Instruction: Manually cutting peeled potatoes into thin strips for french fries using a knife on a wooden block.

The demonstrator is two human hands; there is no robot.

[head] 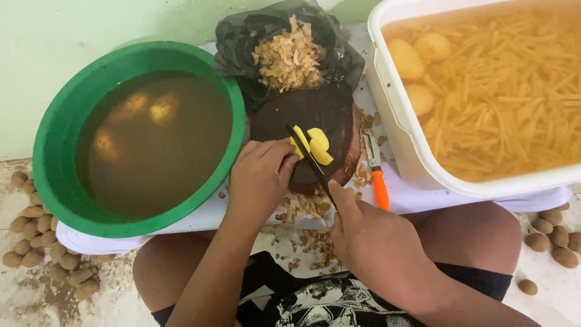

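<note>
- Head view, centre of the frame: the step in hand looks like slicing. The left hand has its fingers curled together, fingertips pressing a peeled yellow potato down on a round dark wooden board.
- The right hand, lower centre, is closed around the handle of a dark-bladed knife; the blade slants up and left, its edge into the potato just beside the left fingertips. Several slices already lean apart.
- The next cut, in my judgement, calls for the holding fingertips to keep back from the blade, as the piece is small and looks smooth and wet.
- An orange-handled peeler lies at the board's right edge, untouched.
- Upper centre: a crinkled black plastic bag holds a heap of pale, curled peelings; more scraps are scattered below the board.
- Left: a round green plastic basin of murky brown water with potatoes dimly visible under the surface.
- Upper right: a white rectangular tub of cloudy water holding thin potato sticks and a few whole peeled ones.
- Small brown unpeeled potatoes lie on the gritty floor at both lower corners.
</note>
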